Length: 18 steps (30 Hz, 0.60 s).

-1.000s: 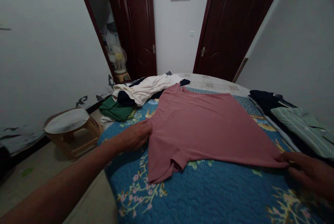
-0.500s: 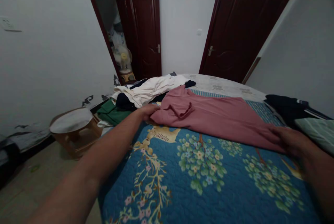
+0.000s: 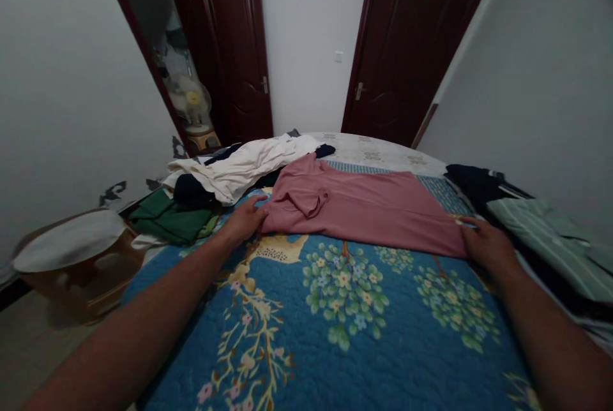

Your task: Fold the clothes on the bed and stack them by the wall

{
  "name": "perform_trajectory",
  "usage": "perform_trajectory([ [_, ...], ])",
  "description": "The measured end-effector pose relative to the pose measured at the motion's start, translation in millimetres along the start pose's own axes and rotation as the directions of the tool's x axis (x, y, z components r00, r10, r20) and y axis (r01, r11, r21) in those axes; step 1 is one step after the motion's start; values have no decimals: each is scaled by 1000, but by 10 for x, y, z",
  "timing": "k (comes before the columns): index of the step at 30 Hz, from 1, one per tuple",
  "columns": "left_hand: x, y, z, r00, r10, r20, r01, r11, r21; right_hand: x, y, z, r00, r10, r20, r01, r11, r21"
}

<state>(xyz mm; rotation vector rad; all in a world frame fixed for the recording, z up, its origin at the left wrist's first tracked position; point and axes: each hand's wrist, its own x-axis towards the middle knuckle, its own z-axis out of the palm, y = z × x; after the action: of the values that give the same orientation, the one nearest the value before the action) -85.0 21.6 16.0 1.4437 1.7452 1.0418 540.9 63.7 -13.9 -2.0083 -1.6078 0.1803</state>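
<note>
A pink T-shirt (image 3: 373, 207) lies folded lengthwise across the blue quilted bedspread (image 3: 407, 347), one short sleeve turned over on top near its left end. At that left end is my left hand (image 3: 244, 218), its thumb and index finger apart beside the fabric edge. My right hand (image 3: 491, 246) is at the hem end, the fingers extended and slightly parted at the shirt's corner. Neither hand shows fabric clearly pinched in it.
Beyond my left hand lie a heap of cream clothing (image 3: 244, 165) and a green garment (image 3: 167, 216). Dark clothes (image 3: 479, 180) and a pale green striped garment (image 3: 541, 226) are stacked at right. A wooden stool (image 3: 71, 245) stands left of the bed.
The view has swung right, shifting the scene left. My left hand's fingers have parted from the shirt's edge. My right hand's fingers have loosened at the hem, which lies flatter.
</note>
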Motion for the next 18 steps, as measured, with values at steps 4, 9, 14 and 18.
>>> perform_trajectory([
  [4,4,-27,-113,1000,6,-28,-4,997,72,-2,63,-43,997,78,-4,-77,993,90],
  [9,-208,-138,-317,999,-27,17,24,992,126,-161,176,-73,997,78,15,-79,993,85],
  [14,-431,-178,-419,999,-27,35,22,988,154,-379,30,-181,998,60,2,-59,993,103],
  [18,-536,-143,-463,999,7,44,-17,973,232,-522,-62,-297,1000,28,-4,-28,992,123],
])
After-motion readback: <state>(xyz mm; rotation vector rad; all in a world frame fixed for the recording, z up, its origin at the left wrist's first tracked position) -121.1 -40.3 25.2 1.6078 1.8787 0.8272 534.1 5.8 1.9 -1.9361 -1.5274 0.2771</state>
